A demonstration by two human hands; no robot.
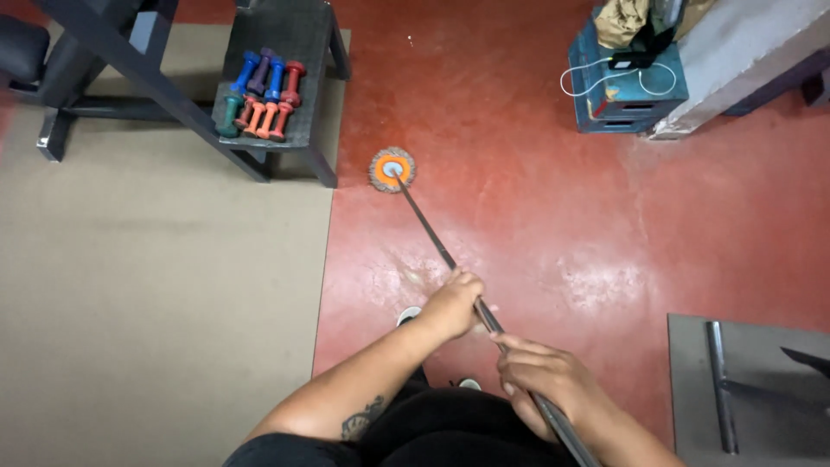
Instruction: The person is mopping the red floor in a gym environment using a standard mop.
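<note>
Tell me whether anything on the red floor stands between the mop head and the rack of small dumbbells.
Nothing visible does. The mop head rests on bare red floor, just right of the dumbbell rack, whose near leg stands beside it. Both hands, left and right, grip the handle.

At about one o'clock stands a blue box-shaped crate (624, 91) with a small red-and-white label (599, 107) on its side (a crumpled tan paper bag (624, 21) sits on top). No signs or screens show.
</note>
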